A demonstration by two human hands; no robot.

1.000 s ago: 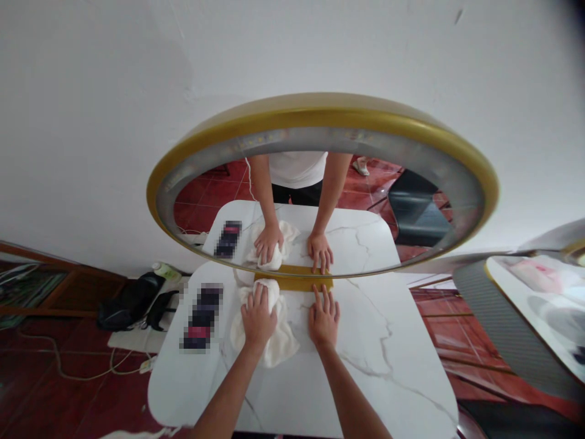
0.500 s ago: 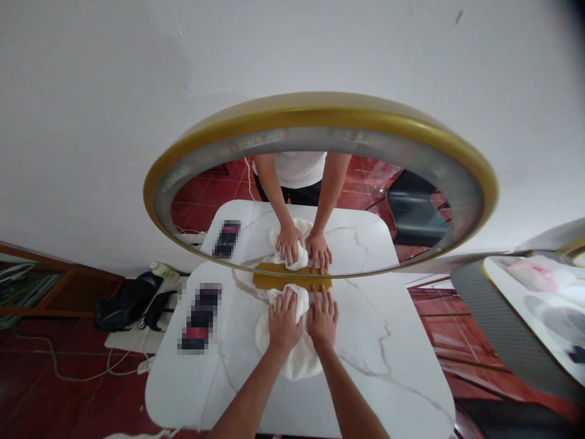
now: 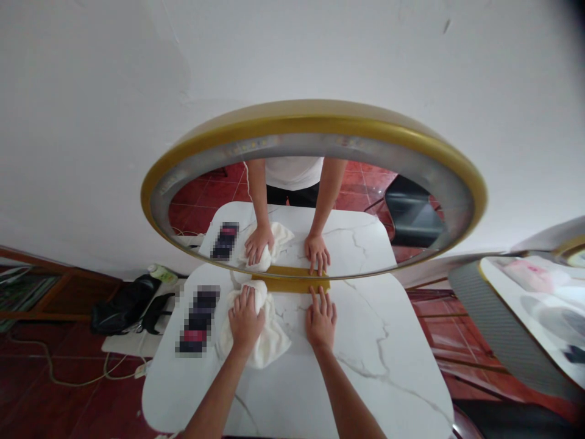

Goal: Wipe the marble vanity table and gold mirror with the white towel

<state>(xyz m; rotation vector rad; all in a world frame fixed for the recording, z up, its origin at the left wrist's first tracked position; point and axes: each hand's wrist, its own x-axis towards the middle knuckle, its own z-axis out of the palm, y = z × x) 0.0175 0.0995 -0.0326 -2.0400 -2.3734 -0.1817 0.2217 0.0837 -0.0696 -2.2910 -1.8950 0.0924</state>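
A bunched white cloth (image 3: 269,344) lies on the white marble-patterned table (image 3: 361,390). My left hand (image 3: 247,317) presses down on it with the fingers curled over its far folds. To the right, my right hand (image 3: 321,318) rests flat on the tabletop, fingers spread, its fingertips at the gold base (image 3: 292,284) of the round mirror. The gold-rimmed mirror (image 3: 315,108) stands at the back of the table and reflects both arms and the cloth.
A blurred dark rectangular item (image 3: 198,320) lies on the table's left side. On the floor at left are a black bag (image 3: 125,303), a green-labelled bottle (image 3: 162,273) and cables. Another table (image 3: 543,305) stands at right, near a black chair seat (image 3: 516,417).
My left hand has slid the cloth to the left, away from my right hand. My right hand has stayed in about the same place by the mirror base.
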